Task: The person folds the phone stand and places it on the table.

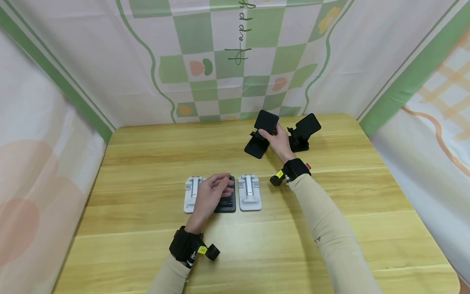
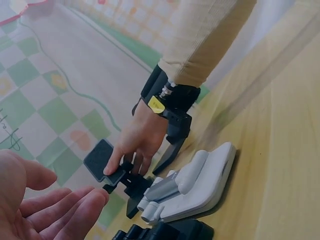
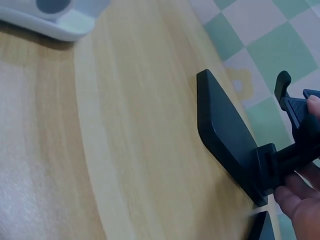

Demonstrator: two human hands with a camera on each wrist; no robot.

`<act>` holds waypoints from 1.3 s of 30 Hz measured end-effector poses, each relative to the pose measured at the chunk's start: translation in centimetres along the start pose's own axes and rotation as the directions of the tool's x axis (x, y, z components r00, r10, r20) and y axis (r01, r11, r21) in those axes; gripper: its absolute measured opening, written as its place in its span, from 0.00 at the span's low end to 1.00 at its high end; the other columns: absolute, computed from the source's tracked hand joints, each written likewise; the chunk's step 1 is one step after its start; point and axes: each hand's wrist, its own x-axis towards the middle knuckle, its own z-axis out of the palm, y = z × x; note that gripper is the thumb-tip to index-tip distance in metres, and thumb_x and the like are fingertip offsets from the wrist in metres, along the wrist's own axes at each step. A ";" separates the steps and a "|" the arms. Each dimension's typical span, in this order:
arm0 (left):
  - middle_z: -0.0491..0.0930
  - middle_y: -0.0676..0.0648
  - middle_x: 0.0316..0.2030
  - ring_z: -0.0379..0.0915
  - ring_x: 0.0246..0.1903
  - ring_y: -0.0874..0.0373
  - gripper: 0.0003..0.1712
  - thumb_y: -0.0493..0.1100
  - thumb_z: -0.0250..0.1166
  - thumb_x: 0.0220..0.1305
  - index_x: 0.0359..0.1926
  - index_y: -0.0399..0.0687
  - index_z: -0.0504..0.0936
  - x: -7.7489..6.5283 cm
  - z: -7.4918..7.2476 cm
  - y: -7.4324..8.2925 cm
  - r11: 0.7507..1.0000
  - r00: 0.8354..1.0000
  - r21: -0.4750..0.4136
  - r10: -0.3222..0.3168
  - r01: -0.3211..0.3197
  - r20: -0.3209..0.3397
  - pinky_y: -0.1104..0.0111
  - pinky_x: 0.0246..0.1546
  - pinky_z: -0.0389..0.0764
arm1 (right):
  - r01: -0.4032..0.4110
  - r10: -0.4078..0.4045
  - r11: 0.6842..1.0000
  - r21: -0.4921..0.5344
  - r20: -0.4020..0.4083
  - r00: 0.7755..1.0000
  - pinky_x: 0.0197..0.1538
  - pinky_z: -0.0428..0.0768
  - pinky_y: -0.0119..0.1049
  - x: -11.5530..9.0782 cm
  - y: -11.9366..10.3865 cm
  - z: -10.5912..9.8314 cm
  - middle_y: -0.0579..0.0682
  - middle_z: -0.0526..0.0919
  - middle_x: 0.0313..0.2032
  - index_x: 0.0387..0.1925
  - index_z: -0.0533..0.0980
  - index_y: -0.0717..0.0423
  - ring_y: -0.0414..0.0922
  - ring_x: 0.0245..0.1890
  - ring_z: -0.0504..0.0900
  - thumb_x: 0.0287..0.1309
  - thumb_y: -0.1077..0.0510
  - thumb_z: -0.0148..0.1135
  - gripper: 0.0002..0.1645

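Near the back of the table, my right hand [image 1: 280, 143] grips an unfolded black phone stand [image 1: 267, 121] at its upper plate and hinge. The right wrist view shows the stand's flat base [image 3: 225, 132] and my fingers around its arm. Just right of that hand is another unfolded black phone stand [image 1: 307, 125]. My left hand [image 1: 211, 192] hovers above a folded black phone stand [image 1: 228, 204], covering part of it, with relaxed fingers and nothing held. Folded white phone stands flank it, one on the left [image 1: 189, 198] and one on the right [image 1: 250, 194].
The wooden table [image 1: 147, 163] has its back edge against a green-and-white checked cloth [image 1: 227, 73]. More patterned cloth hangs at both sides. A black camera band [image 1: 295, 169] is strapped on the right wrist, another [image 1: 185, 245] on the left.
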 end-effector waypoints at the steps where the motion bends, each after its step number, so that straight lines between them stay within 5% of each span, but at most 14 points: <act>1: 0.87 0.36 0.47 0.87 0.42 0.44 0.21 0.43 0.60 0.78 0.63 0.35 0.79 0.1 0.0 0.1 1.000 1.000 0.000 0.004 -0.004 0.001 0.69 0.43 0.87 | 0.002 -0.002 1.000 -0.003 -0.009 1.000 0.71 0.70 0.49 0.0 0.0 0.0 0.59 0.71 0.70 0.76 0.63 0.51 0.56 0.69 0.72 0.70 0.44 0.65 0.40; 17: 0.86 0.33 0.49 0.87 0.43 0.45 0.20 0.42 0.60 0.77 0.63 0.36 0.80 2.8 0.1 2.4 0.999 0.999 0.012 0.030 -0.030 0.013 0.69 0.43 0.87 | 0.038 -0.044 0.997 -0.066 -0.079 0.996 0.69 0.72 0.47 -0.6 -0.9 -0.7 0.58 0.76 0.65 0.70 0.69 0.53 0.54 0.67 0.74 0.67 0.38 0.67 0.39; 30: 0.83 0.33 0.55 0.86 0.44 0.52 0.24 0.43 0.60 0.77 0.67 0.36 0.75 6.2 -0.2 2.7 0.999 0.996 -0.021 -0.050 0.049 -0.071 0.71 0.46 0.86 | 0.091 -0.092 0.995 0.043 0.021 0.996 0.69 0.73 0.45 -3.4 -5.4 -0.6 0.55 0.75 0.67 0.73 0.68 0.49 0.51 0.68 0.74 0.67 0.41 0.67 0.39; 39: 0.84 0.37 0.56 0.85 0.46 0.53 0.27 0.47 0.62 0.76 0.69 0.39 0.73 7.5 0.2 2.4 0.989 0.996 -0.125 -0.082 0.077 -0.040 0.62 0.54 0.84 | 0.174 -0.179 0.983 0.055 0.088 0.980 0.51 0.76 0.36 -5.7 -7.7 0.3 0.56 0.79 0.61 0.70 0.72 0.52 0.49 0.56 0.80 0.68 0.48 0.68 0.32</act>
